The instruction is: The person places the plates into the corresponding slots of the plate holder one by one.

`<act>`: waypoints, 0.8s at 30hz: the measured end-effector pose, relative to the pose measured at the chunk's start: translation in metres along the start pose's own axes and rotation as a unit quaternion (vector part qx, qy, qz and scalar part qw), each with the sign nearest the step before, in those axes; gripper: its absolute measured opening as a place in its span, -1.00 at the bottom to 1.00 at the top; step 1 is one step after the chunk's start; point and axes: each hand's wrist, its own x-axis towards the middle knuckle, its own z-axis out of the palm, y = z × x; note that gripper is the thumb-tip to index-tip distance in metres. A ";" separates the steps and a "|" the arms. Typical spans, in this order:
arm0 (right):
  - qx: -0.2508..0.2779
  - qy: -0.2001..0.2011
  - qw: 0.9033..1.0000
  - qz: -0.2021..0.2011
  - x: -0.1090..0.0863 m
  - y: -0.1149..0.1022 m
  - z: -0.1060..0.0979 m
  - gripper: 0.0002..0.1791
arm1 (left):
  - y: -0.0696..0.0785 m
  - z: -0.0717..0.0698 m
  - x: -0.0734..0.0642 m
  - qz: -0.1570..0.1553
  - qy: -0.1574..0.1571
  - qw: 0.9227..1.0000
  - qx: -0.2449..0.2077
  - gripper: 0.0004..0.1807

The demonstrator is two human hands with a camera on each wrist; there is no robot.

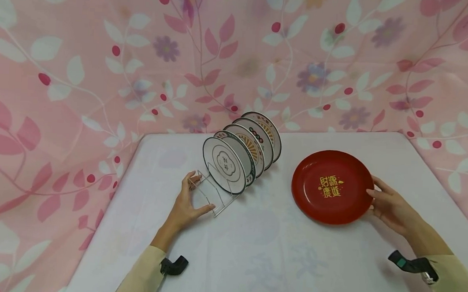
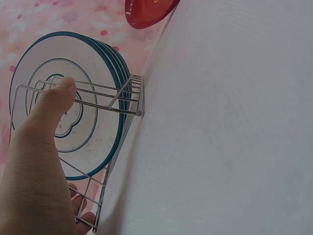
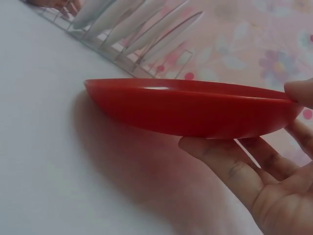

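My left hand (image 1: 185, 207) grips the near end of a silver wire dish rack (image 1: 224, 206). In the left wrist view the thumb lies on an upper wire and the fingertips (image 2: 87, 221) curl about the lower wires. Several white plates (image 1: 225, 165) with dark rims and printed patterns stand on edge in the rack, tilted and in a row. My right hand (image 1: 395, 209) holds a glossy red plate (image 1: 311, 192) with gold characters by its right rim. Seen from the right wrist, the thumb is on the rim and the fingers are under the red plate (image 3: 195, 110), which is raised above the table.
A white cloth covers the table (image 1: 251, 261). Behind it hangs a pink flowered curtain (image 1: 246, 54), close to the farthest plates. Dark straps (image 1: 174, 265) with small devices sit on both wrists.
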 end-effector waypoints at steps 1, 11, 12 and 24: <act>-0.010 0.000 1.000 -0.004 0.000 -0.001 0.001 -0.40 | 0.000 0.000 0.000 0.000 0.001 1.000 -0.001 0.27; -0.025 -0.025 0.999 -0.030 0.001 -0.015 0.004 -0.37 | -0.001 0.000 0.000 0.005 0.002 1.000 0.000 0.28; -0.025 -0.030 0.999 -0.031 0.002 -0.016 0.004 -0.37 | -0.001 0.000 0.000 0.004 0.002 1.000 0.000 0.28; -0.070 -0.025 0.996 -0.051 0.022 -0.036 0.016 -0.42 | 0.000 0.000 0.000 0.002 0.002 1.000 0.000 0.27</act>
